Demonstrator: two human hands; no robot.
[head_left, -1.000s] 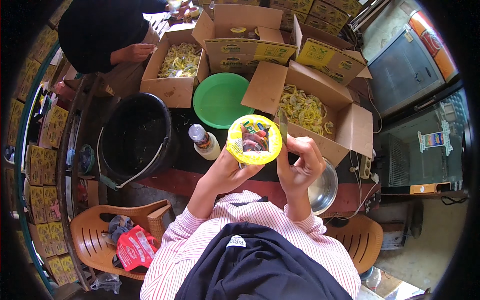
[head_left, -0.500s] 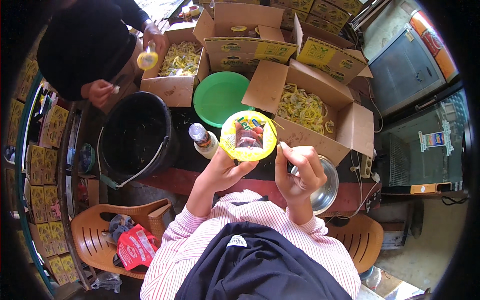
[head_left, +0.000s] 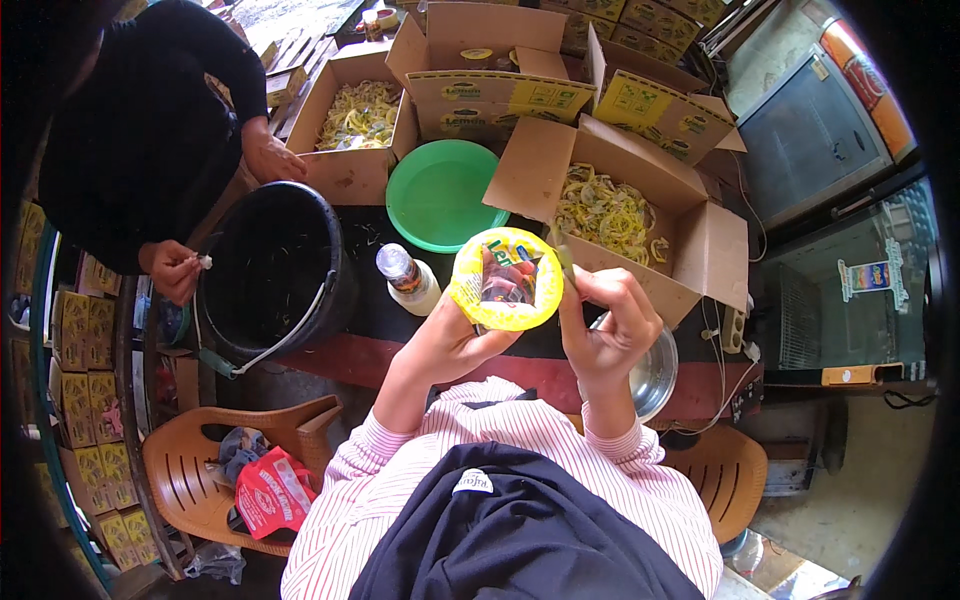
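My left hand (head_left: 450,340) is wrapped round a clear plastic cup (head_left: 507,278) with a yellow printed film ring about its rim. The middle of the film is cut away, and fingers show through the clear wall. At the cup's right edge my right hand (head_left: 615,320) is closed, thumb and forefinger pinched on a thin, blurred, greenish strip or blade (head_left: 562,250) too smeared to name. Just left of the cup stands a white bottle (head_left: 408,282) with a clear top. A shiny metal bowl (head_left: 655,375) lies partly hidden behind my right hand.
A green basin (head_left: 440,200) sits beyond the bottle. Cardboard boxes (head_left: 715,260) (head_left: 345,175) hold yellow film scraps. A black bucket (head_left: 335,250) stands at left, beside a co-worker (head_left: 140,130) with a small white lump in one hand. Cables hang at right.
The cup has shifted slightly right and down, and my right hand has come against its rim. The co-worker's far hand has dropped from the box toward the bucket; its yellow-topped cup is gone from it.
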